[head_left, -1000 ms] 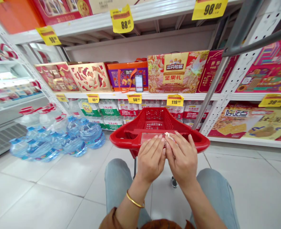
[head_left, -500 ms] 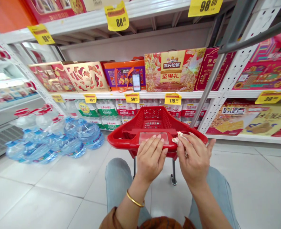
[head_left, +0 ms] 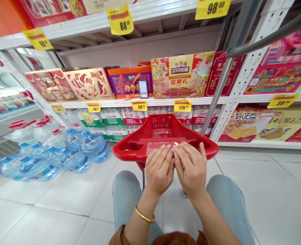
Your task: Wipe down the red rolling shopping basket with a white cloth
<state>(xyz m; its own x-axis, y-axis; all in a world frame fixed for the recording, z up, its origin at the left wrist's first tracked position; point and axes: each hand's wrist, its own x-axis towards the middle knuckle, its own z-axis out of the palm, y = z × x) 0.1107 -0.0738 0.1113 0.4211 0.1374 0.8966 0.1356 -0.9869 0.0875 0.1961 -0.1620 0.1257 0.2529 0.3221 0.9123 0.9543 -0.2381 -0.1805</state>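
A red shopping cart (head_left: 130,149) stands in front of me, its basket tapering away toward the shelf. My left hand (head_left: 158,170) has its fingers together and curved over the cart's handle, across the clear panel (head_left: 152,147). Close beside it, almost touching, my right hand (head_left: 192,168) presses a crumpled whitish tissue (head_left: 176,144) onto the handle. Only a small bit of the tissue shows past the fingertips; the rest is hidden under the hand.
Large water bottles (head_left: 94,144) stand on the floor at left. Gift boxes (head_left: 183,75) line the shelf (head_left: 163,102) ahead, above packs of bottled water (head_left: 112,116). A grey metal pole (head_left: 218,92) slants up at right. My knees flank the cart.
My right hand has slid left along the handle with the tissue, up to my left hand. The left hand stays on the handle. The view has shifted slightly.
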